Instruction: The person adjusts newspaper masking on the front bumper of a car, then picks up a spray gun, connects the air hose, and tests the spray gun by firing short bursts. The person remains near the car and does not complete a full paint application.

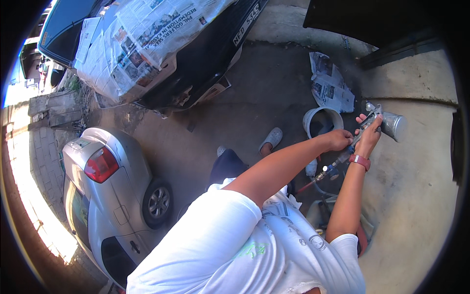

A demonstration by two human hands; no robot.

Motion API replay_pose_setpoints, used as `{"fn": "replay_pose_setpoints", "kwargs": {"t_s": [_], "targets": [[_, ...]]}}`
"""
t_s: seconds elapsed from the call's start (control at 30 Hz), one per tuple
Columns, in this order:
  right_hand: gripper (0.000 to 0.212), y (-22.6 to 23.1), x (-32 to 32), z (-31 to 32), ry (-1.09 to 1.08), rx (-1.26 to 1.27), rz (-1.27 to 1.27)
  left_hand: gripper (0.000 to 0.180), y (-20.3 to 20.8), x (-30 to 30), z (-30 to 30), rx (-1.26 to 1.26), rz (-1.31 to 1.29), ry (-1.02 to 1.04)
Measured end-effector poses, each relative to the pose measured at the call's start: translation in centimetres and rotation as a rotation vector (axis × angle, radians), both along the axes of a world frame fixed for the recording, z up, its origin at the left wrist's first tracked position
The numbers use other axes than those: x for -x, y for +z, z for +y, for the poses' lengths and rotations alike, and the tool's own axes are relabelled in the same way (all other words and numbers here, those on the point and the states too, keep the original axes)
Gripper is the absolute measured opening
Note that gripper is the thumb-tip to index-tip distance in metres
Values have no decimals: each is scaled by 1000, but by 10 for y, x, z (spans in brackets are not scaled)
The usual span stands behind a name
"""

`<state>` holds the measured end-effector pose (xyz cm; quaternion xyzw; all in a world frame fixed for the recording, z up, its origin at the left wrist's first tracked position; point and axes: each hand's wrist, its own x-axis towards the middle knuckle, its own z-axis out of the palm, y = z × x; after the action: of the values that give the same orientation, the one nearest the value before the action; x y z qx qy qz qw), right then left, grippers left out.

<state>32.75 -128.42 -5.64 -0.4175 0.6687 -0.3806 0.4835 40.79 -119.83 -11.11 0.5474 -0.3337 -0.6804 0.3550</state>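
A metal spray gun (pixel 363 126) with a silver paint cup (pixel 393 126) is held out at the right, close to the wall. My right hand (pixel 370 135), wearing a red wristband (pixel 360 161), is wrapped round its handle. Reaching across from the left, my left hand (pixel 339 140) is closed with its fingertips at the lower end of the handle. Exactly which part they pinch is hard to make out. Below the handle hang an air fitting with a valve (pixel 326 169) and a red hose (pixel 307 186).
A pale bucket (pixel 309 119) and newspaper sheets (pixel 333 88) lie beyond my hands. A pale wall (pixel 416 181) runs along the right. Newspaper (pixel 142 44) covers the front of a dark car (pixel 200 59) at upper left. A silver car (pixel 115 166) stands at left.
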Motion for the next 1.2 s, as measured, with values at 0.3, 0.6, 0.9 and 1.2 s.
{"fn": "replay_pose_setpoints", "kwargs": {"t_s": [0.3, 0.6, 0.9, 1.2], "targets": [[65, 2, -8, 51, 16, 10, -53, 17, -26, -12, 37, -67, 215, -1], [72, -7, -41, 165, 113, 47, -26, 14, -50, -23, 161, -16, 403, 155], [75, -102, -117, 399, 390, -30, 61, 51, -141, -111, 445, -15, 447, 164], [68, -299, -214, 501, 714, -166, -64, 85, -275, -342, 814, -505, -617, -913]]}}
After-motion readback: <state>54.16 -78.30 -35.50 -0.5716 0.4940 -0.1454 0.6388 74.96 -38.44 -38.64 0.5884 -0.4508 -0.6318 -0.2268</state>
